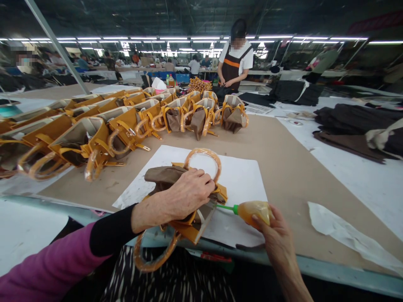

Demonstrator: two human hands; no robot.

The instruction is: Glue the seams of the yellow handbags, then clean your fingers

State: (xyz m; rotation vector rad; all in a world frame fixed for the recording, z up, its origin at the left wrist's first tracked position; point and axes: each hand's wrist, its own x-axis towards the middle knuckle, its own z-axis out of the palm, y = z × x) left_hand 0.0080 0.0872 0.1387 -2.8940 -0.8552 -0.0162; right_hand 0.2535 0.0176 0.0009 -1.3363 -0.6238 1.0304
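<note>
A brown and mustard handbag [165, 174] lies on its side on a white sheet [242, 172] at the table's near edge. One round, plastic-wrapped handle stands up behind it, and the other hangs over the edge towards my lap. My left hand [193, 188] is closed on the upper side of the bag; its fingertips are partly hidden. Squeezed in my right hand [273, 226] is a soft glue bottle [253, 213] with amber liquid and a thin green nozzle. The nozzle's tip points left, at the bag's opening; whether it touches cannot be made out.
Rows of similar handbags [126, 121] fill the table's left and back. Dark folded fabric [349, 126] lies at the right, with a crumpled white strip [343, 235] nearer. A person in an apron [234, 67] stands across the table. A slanted metal pole [58, 46] rises at the left.
</note>
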